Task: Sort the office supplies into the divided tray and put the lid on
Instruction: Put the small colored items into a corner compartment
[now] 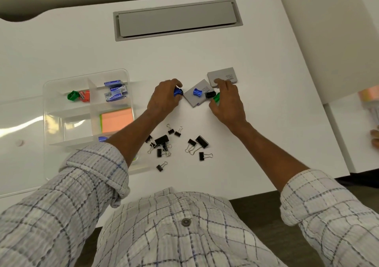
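Observation:
The clear divided tray (47,111) stands at the left. It holds green and orange sharpeners (79,96), blue staple boxes (115,91) and orange sticky notes (117,122). My left hand (164,99) is closed on a blue sharpener (178,92) beside a grey pad (193,99). On that pad lies another blue sharpener (196,91). At the pad's right edge my right hand (225,100) pinches a black sharpener (209,94) and a green sharpener (216,97). A second grey pad (222,76) lies beyond its fingers. Several black binder clips (164,141) are scattered near me.
A clear lid (18,180) lies under and left of the tray. A grey cable hatch (176,19) is set into the desk at the back. At the far right edge are another person's fingers (375,140) and a peach-coloured stack (369,94).

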A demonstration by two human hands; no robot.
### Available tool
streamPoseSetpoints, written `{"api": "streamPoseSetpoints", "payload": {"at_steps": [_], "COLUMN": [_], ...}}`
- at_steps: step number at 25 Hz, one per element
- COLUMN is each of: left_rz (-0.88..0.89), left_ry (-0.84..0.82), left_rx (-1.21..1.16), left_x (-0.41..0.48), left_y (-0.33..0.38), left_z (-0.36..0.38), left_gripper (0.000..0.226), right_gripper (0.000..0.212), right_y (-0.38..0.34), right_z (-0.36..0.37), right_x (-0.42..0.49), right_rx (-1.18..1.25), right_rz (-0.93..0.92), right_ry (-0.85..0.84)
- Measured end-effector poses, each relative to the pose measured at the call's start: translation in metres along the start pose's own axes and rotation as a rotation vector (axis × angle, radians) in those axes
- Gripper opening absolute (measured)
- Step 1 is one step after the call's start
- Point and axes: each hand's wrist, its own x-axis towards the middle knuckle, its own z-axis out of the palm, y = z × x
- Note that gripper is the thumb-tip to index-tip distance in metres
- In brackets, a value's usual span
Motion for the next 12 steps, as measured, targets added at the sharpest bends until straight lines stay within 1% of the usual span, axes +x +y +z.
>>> {"api": "streamPoseSetpoints", "payload": {"at_steps": [3, 6, 12], "left_rz": [-0.035, -0.053, -0.029], "left_ry": [0.025, 0.062, 0.131], "left_rx": [-0.086, -0.157, -0.249], "left_x": [-0.007, -0.015, -0.041], "left_y": [-0.001, -0.003, -0.009], "left_z": [-0.003, -0.012, -0.043], "left_gripper": [0.038, 0.037, 0.034], "right_gripper": [0.059, 0.051, 0.040], "right_y": [-0.007, -0.024, -0.086], "right_z": [0.000, 0.003, 0.020], "right_x": [-0.003, -0.007, -0.013], "right_rx": [0.065, 0.144, 0.314], "right_rz": [0.007, -0.035, -0.164], "right_ry": [0.058, 0.114, 0.051]}}
